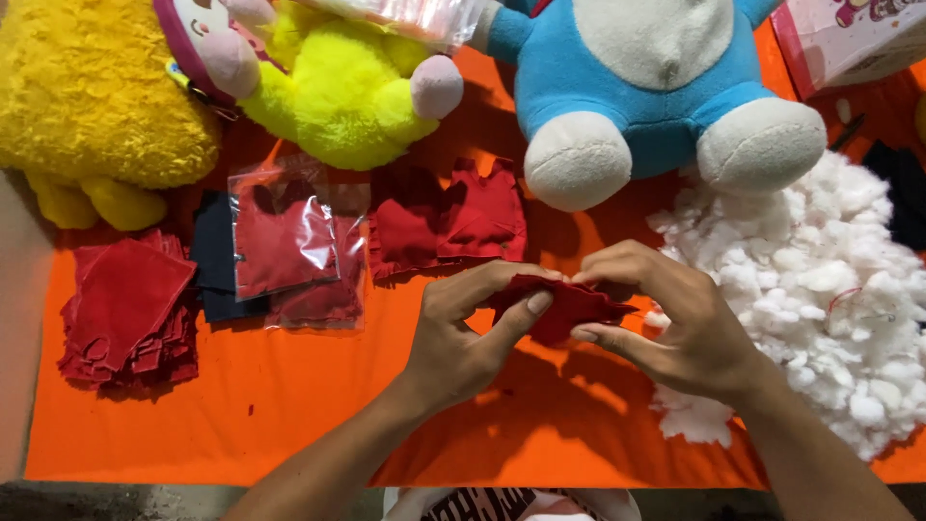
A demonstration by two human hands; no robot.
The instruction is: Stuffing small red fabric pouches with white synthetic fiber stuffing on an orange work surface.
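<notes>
Both forearms reach up from the near edge, and the left hand [463, 333] and right hand [666, 323] meet over the orange tabletop [289, 405], each pinching one end of a small red fabric piece [564, 307]. It seems they are working its edge open; the next move likely calls for a firm thumb-and-finger grip. Its long axis runs left to right, the narrower tip pointing toward the white stuffing [820, 289].

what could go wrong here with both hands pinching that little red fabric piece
The red fabric piece is pinched by the left hand and right hand above the orange cloth; it could slip free. The right forearm lies near the white stuffing pile, so tufts might get dragged off.
</notes>
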